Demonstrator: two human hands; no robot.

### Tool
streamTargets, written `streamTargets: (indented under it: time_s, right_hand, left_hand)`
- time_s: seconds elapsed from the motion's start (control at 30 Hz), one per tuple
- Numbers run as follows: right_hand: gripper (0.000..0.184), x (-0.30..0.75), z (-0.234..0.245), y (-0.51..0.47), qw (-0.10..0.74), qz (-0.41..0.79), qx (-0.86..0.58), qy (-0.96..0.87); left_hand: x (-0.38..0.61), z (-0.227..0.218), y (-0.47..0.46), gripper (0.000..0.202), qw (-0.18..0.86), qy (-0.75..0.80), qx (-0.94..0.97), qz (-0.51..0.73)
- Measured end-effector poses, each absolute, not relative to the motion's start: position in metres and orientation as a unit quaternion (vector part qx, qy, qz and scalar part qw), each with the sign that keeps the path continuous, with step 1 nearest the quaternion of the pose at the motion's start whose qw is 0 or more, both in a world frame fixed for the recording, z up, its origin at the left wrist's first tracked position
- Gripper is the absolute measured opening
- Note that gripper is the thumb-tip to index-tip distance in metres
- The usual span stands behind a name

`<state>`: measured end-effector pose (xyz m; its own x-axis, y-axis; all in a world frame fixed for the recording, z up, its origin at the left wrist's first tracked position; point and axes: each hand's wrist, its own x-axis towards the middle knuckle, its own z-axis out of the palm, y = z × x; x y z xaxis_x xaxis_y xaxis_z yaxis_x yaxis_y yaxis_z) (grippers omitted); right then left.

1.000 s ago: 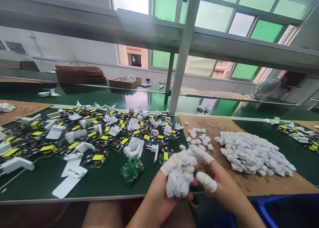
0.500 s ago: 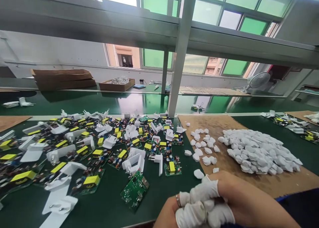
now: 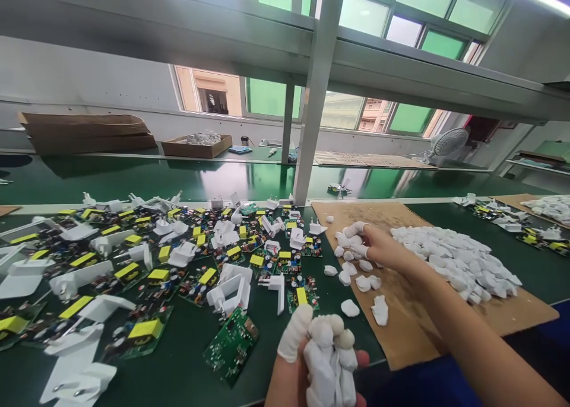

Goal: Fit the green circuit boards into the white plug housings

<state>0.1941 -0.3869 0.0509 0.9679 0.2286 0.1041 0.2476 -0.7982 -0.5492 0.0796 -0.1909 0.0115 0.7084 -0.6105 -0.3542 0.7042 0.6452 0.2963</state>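
My left hand (image 3: 312, 359), in white finger cots, is closed round a bunch of small white plastic pieces near the table's front edge. My right hand (image 3: 367, 247), also in finger cots, reaches forward over the brown cardboard sheet (image 3: 401, 330), with its fingertips among the loose white pieces (image 3: 356, 270) scattered at the sheet's left edge. The fingers are curled; whether they grip a piece is not clear. A large heap of the same white pieces (image 3: 449, 258) lies just right of that hand.
Several green circuit boards with yellow parts (image 3: 146, 270) and white plug housings (image 3: 229, 291) cover the green table on the left. A white post (image 3: 312, 98) stands behind. A cardboard tray (image 3: 196, 146), folded boxes (image 3: 86, 133) and a fan (image 3: 447, 143) sit beyond the belt.
My right hand left the left hand and reached forward to the loose white pieces on the cardboard. The left hand stays low, still holding its bunch. The view shifted right.
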Motion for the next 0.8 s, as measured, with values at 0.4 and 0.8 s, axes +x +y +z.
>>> streamTargets:
  time_s: [0.4,0.8]
  right_hand:
    - [0.011,0.211,0.056,-0.388,0.040,0.009,-0.996,-0.084]
    - [0.007,0.260,0.068,-0.388,-0.105,0.011,-0.987,-0.125]
  left_hand:
    - [0.085,0.033,-0.189,0.012,0.877,0.256,0.291,-0.282]
    - [0.084,0.032,-0.193,0.015,0.872,0.297,0.265,-0.286]
